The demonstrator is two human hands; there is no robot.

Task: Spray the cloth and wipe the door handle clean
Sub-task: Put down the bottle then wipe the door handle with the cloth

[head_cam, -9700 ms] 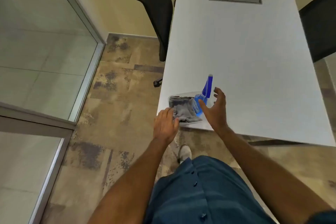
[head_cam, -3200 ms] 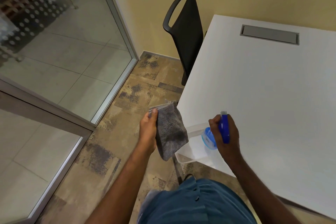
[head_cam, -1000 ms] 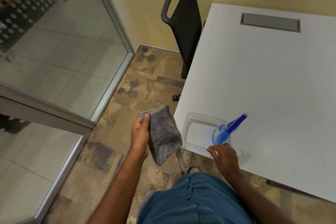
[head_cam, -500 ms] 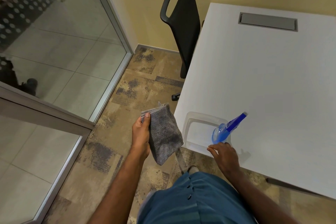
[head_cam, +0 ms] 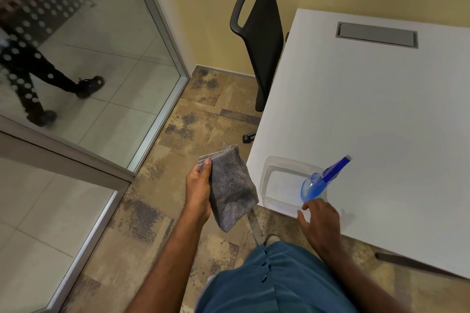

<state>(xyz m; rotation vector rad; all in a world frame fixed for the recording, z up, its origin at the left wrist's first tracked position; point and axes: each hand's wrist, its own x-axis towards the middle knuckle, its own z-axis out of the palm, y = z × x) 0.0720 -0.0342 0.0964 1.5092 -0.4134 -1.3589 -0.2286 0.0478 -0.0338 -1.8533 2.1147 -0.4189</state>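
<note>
My left hand holds a folded grey cloth over the floor, thumb pinching its top edge. The blue spray bottle stands in a clear plastic tray at the near left corner of the white table. My right hand hovers just below the bottle with relaxed fingers, holding nothing. No door handle is in view.
A glass partition with a metal frame runs along the left. A person's legs show behind the glass. A black office chair stands against the table's left side. Patterned carpet floor lies between glass and table.
The spray bottle, held in my right hand 3 s ago, now stands in the tray. My right hand has come off it. A person has walked into view behind the glass.
</note>
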